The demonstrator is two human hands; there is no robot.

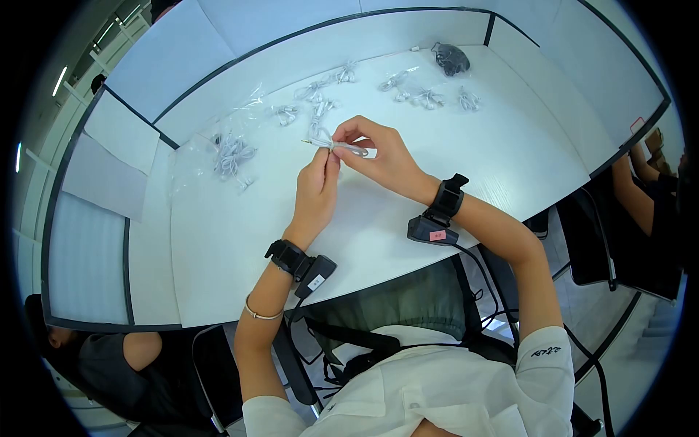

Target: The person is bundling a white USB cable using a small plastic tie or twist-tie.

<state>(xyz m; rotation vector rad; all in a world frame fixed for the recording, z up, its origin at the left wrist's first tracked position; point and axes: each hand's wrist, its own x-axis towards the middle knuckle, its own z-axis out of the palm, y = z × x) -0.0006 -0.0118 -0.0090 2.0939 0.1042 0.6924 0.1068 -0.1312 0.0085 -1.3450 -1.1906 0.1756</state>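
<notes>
Left hand [318,180] and right hand [387,156] meet fingertip to fingertip, both pinched on one white cable bundle [355,150]; clock directions are read about this meeting point, twelve o'clock being the top of the view. The white table [251,255] extends beneath and around them, with partition panels [291,54] along its far edge from ten to two o'clock. A loose tangle of white cable [233,154] lies at nine o'clock, beside clear plastic film [191,164]. A dark pouch [451,60] sits at two o'clock near the far partition. Smaller coiled cables lie between: one coil [287,114] at ten o'clock, a cluster [426,98] at two, and a single coil [469,100] between two and three.

The held bundle lies at one o'clock from the left hand and between nine and ten from the right. Its long axis runs roughly nine to three, tilted slightly down toward three. Both hands touch it, so neither is nearer: the looped end lies beneath the right palm, and the gold-tipped plug [306,141], the smallest part, projects past the left fingertips toward nine. Whether the strand behind joins the bundle cannot be told.
</notes>
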